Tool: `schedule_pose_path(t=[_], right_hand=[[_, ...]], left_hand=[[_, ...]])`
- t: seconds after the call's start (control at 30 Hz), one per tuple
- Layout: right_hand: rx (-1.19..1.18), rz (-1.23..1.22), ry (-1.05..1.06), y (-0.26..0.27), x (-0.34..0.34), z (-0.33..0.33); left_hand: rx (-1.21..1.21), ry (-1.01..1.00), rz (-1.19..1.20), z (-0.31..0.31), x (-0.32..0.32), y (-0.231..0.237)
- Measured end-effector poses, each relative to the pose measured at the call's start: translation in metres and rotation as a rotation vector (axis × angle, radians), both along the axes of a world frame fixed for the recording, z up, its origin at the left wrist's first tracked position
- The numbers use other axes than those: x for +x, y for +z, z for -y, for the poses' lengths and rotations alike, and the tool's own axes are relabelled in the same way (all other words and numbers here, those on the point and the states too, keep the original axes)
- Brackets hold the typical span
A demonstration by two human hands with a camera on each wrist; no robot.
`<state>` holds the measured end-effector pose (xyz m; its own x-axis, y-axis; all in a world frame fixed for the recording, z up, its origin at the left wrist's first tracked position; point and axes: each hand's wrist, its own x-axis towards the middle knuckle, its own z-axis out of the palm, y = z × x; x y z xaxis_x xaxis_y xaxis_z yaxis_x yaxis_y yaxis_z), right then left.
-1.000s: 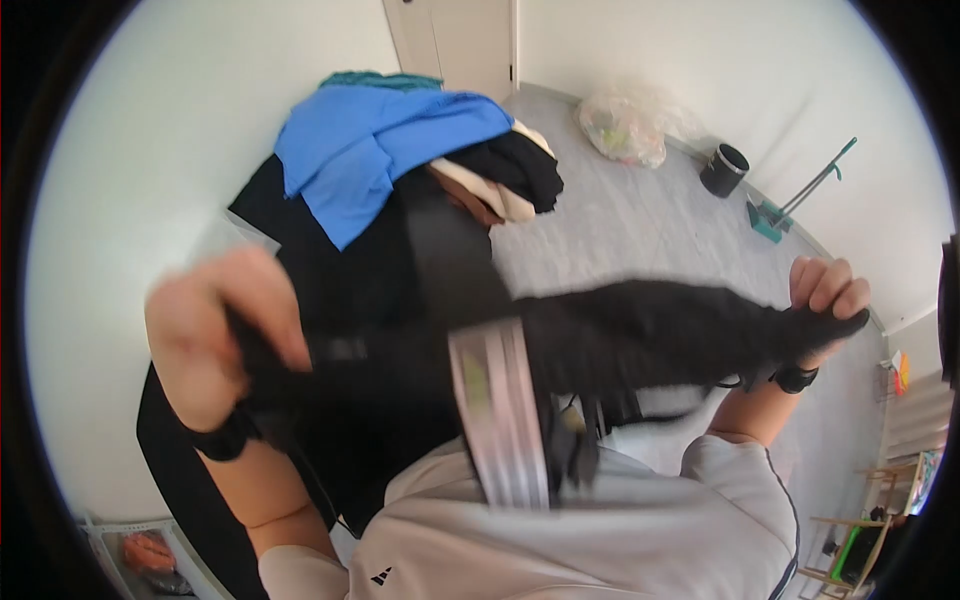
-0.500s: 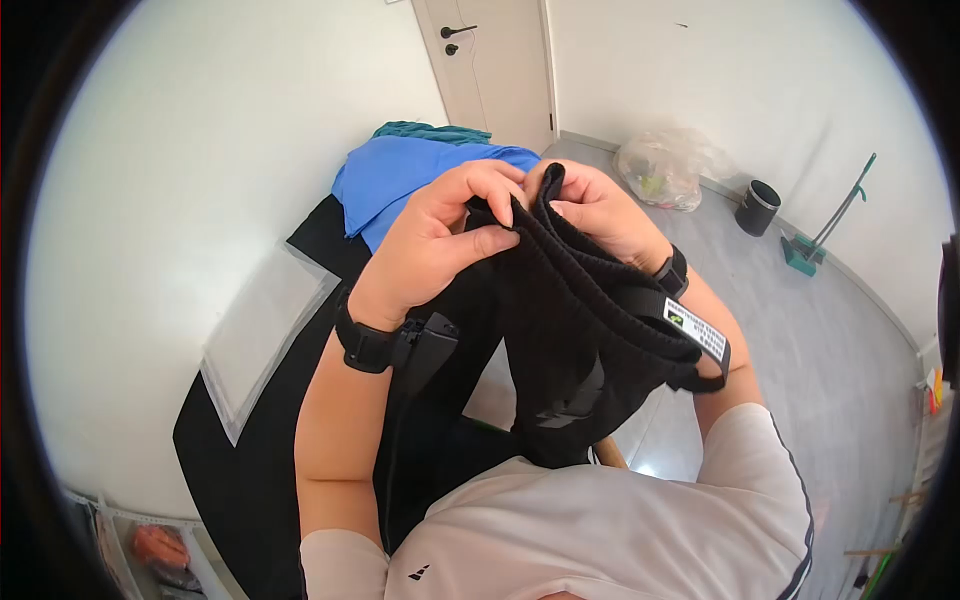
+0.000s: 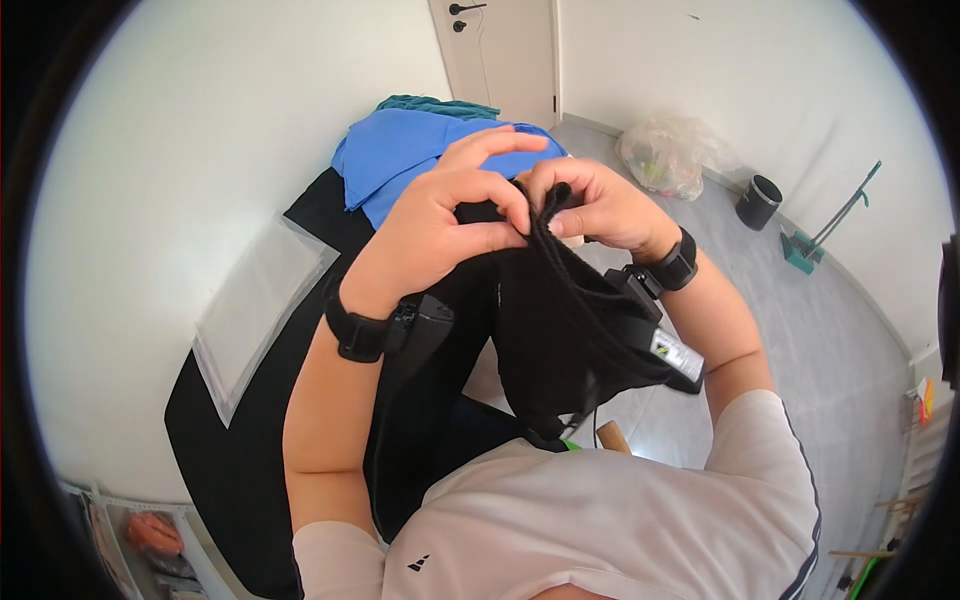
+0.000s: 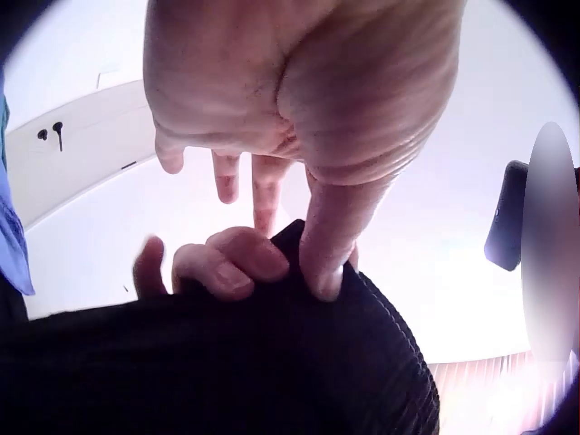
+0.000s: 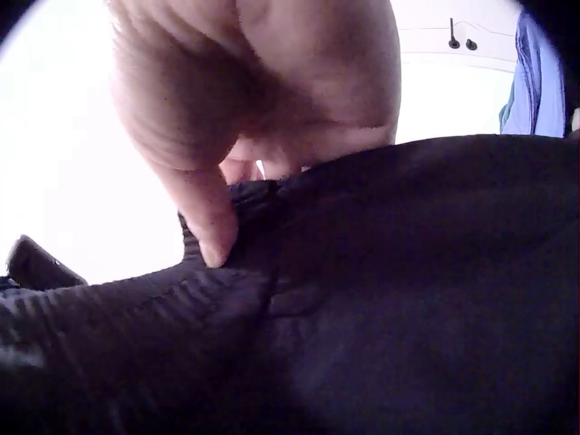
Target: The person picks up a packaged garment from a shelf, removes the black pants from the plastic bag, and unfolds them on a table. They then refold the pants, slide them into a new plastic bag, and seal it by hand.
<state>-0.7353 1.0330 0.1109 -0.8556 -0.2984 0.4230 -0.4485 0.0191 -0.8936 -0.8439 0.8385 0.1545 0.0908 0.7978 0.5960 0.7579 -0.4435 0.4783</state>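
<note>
A black garment [image 3: 560, 330] with a gathered elastic waistband hangs in front of my chest, its legs not showing. My left hand [image 3: 425, 220] pinches the waistband edge between thumb and index finger, the other fingers extended. Close against it, my right hand [image 3: 605, 205] also pinches the edge, thumb on the near side. In the left wrist view, the left thumb [image 4: 328, 254] presses the black cloth beside the right hand's fingertips [image 4: 227, 272]. The right wrist view shows the right thumb [image 5: 213, 231] on the ribbed waistband [image 5: 195, 263]. A white label [image 3: 677, 355] dangles from the garment.
Blue cloth [image 3: 400, 150] lies piled on a black-covered surface [image 3: 230, 480], with a clear plastic sleeve [image 3: 260, 315] near the wall. Beyond, on the grey floor, are a plastic bag [image 3: 665, 155], a black bin [image 3: 760, 203] and a green dustpan [image 3: 802, 252].
Both hands came together from wide apart, where the garment was stretched and blurred. Over the last half second, they drew closer at the waistband, and the label swung slightly left and down.
</note>
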Motion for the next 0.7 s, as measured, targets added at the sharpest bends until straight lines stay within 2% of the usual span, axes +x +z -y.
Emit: schedule_pose_path(t=[0.03, 0.1, 0.13, 0.17, 0.23, 0.33, 0.37, 0.4, 0.47, 0.53, 0.57, 0.63, 0.7], right_hand=[[0.011, 0.038, -0.098, 0.001, 0.001, 0.001], [-0.053, 0.011, -0.265, 0.008, 0.003, 0.013], [-0.055, 0.01, -0.261, 0.011, 0.003, 0.014], [-0.082, 0.0, -0.363, 0.013, 0.004, 0.015], [-0.149, -0.027, -0.534, 0.017, 0.007, 0.016], [-0.201, -0.107, -0.632, 0.017, 0.012, 0.014], [-0.193, -0.136, -0.69, 0.02, 0.015, 0.019], [-0.198, -0.112, -0.693, 0.021, 0.016, 0.021], [-0.155, -0.196, -0.742, 0.019, 0.014, 0.022], [-0.145, -0.185, -0.741, 0.019, 0.02, 0.026], [-0.174, -0.213, -0.693, 0.02, 0.023, 0.029], [-0.2, -0.238, -0.654, 0.018, 0.028, 0.033], [-0.145, -0.305, -0.728, 0.014, 0.033, 0.032]], left_hand=[[0.004, 0.004, 0.001, 0.003, -0.001, -0.001], [0.035, 0.22, 0.248, 0.015, 0.0, -0.001], [0.034, 0.262, 0.268, 0.024, 0.002, 0.007], [0.03, 0.303, 0.288, 0.034, 0.004, 0.019], [0.124, 0.366, 0.18, 0.051, 0.012, 0.041], [0.112, 0.369, 0.088, 0.067, 0.034, 0.069], [0.057, 0.395, -0.042, 0.066, 0.04, 0.073], [0.0, 0.418, -0.168, 0.064, 0.045, 0.071], [-0.034, 0.434, -0.2, 0.045, 0.05, 0.056], [-0.011, 0.533, -0.377, 0.026, 0.048, 0.04], [0.037, 0.506, -0.427, 0.017, 0.037, 0.033], [0.021, 0.505, -0.373, 0.001, 0.026, 0.018], [0.008, 0.501, -0.325, -0.01, 0.022, 0.012]])
